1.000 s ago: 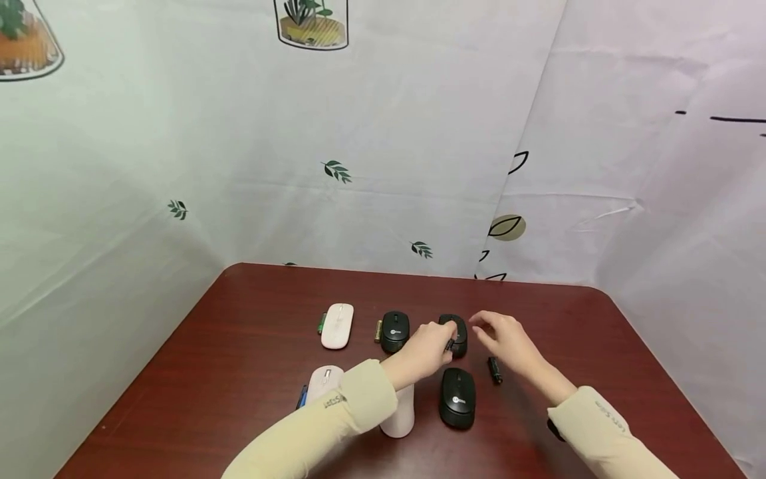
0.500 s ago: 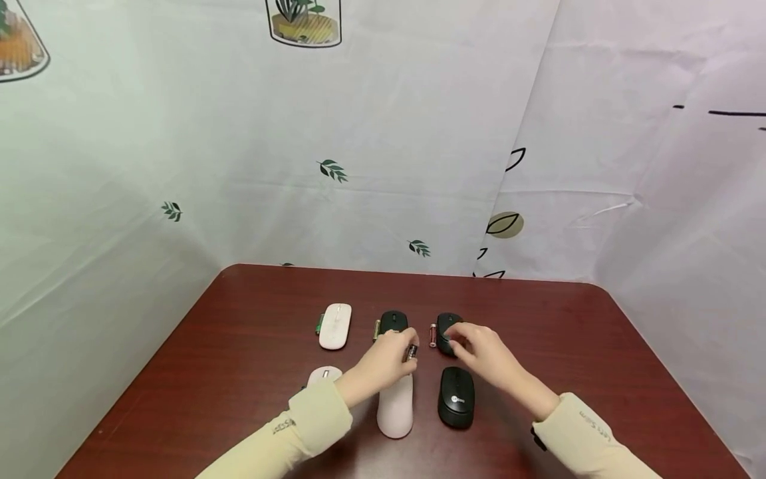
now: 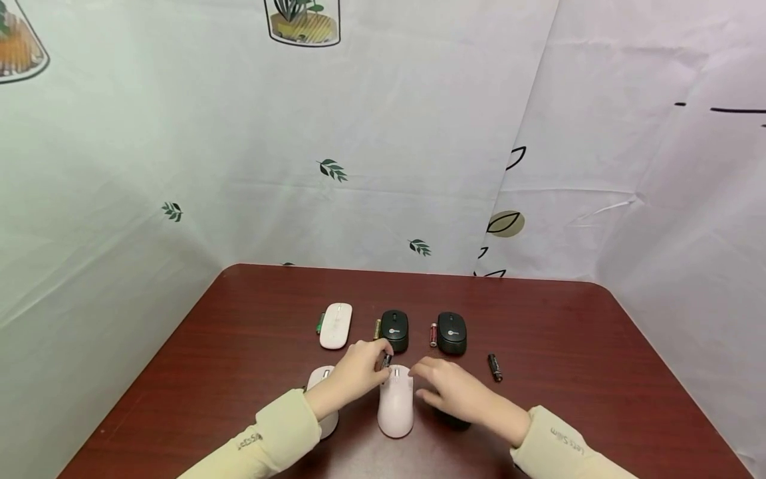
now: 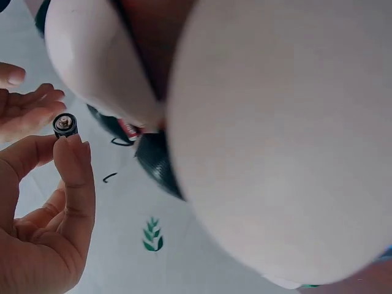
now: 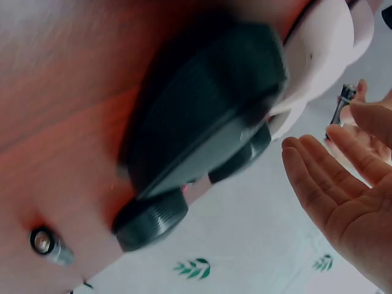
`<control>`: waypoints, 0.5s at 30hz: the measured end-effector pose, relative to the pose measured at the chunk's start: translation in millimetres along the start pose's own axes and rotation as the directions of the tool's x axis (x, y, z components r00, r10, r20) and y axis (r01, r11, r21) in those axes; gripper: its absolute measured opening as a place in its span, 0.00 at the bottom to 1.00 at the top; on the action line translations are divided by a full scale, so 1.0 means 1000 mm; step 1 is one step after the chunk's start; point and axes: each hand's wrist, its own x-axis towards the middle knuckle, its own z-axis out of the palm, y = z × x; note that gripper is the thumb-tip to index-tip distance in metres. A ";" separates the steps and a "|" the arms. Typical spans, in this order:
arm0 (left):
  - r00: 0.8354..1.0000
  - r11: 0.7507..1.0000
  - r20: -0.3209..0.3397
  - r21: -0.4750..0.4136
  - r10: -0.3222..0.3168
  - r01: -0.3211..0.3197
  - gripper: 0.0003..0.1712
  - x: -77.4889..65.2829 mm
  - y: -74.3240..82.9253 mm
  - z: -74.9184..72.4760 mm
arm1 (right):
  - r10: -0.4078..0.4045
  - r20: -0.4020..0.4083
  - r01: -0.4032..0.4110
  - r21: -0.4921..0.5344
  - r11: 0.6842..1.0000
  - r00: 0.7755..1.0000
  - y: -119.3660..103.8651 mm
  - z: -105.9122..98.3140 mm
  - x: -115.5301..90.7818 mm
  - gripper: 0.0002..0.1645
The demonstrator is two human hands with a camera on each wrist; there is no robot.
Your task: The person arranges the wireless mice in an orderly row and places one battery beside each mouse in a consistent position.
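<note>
In the head view my left hand (image 3: pixel 353 374) pinches a dark battery (image 3: pixel 386 361) between thumb and fingers, just above the front end of the middle pale pink mouse (image 3: pixel 395 406). The left wrist view shows the end of that battery (image 4: pixel 64 124) at the fingertips. My right hand (image 3: pixel 457 392) hovers to the right of the pink mouse, its fingers relaxed and holding nothing. Beneath it, a black mouse (image 3: pixel 453 421) is mostly hidden. The right wrist view shows this black mouse (image 5: pixel 208 110) large, with my right hand (image 5: pixel 349 202) beside it.
Behind stand a white mouse (image 3: pixel 336 326) with a green battery (image 3: pixel 320 324), a black mouse (image 3: pixel 394 330) with a gold battery (image 3: pixel 377 330), and another black mouse (image 3: pixel 451 332) with a red battery (image 3: pixel 433 334). A dark battery (image 3: pixel 495 368) lies right. My left arm partly covers another pale mouse (image 3: pixel 328 426).
My left hand has moved left and nearer with the dark battery, uncovering the red battery. My right hand has moved left and nearer, from the rear black mouse to over the front one.
</note>
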 end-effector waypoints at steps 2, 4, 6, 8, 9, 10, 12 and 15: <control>1.000 1.000 -0.010 0.025 0.004 -0.004 0.11 -0.002 -0.004 0.001 | 0.002 0.031 -0.002 0.022 1.000 1.000 -0.004 0.003 0.001 0.14; 1.000 0.999 -0.017 0.052 0.008 -0.007 0.11 -0.004 -0.006 0.001 | 0.009 0.062 -0.011 0.034 0.999 0.998 -0.006 0.007 0.003 0.15; 1.000 0.997 -0.016 0.075 0.012 -0.010 0.11 -0.005 -0.009 0.002 | 0.013 0.083 -0.016 0.028 0.999 0.996 -0.008 0.010 0.005 0.17; 1.000 0.997 -0.003 0.077 0.006 -0.006 0.11 -0.006 -0.011 0.003 | 0.017 0.097 -0.018 0.005 1.000 0.995 -0.011 0.013 0.007 0.20; 1.000 0.998 0.010 0.069 -0.002 0.002 0.10 -0.007 -0.012 0.003 | 0.022 0.103 -0.022 -0.004 1.000 0.994 -0.013 0.014 0.007 0.22; 1.000 0.998 0.024 0.063 -0.012 0.011 0.10 -0.007 -0.013 0.003 | 0.029 0.106 -0.027 -0.014 1.000 0.994 -0.014 0.015 0.008 0.24; 0.997 0.998 0.061 0.052 -0.041 0.038 0.09 -0.008 -0.014 0.003 | 0.042 0.108 -0.039 -0.030 0.999 0.993 -0.016 0.017 0.010 0.27; 0.989 0.996 0.114 0.035 -0.091 0.087 0.08 -0.010 -0.016 0.004 | 0.059 0.105 -0.054 -0.048 0.997 0.993 -0.019 0.019 0.011 0.30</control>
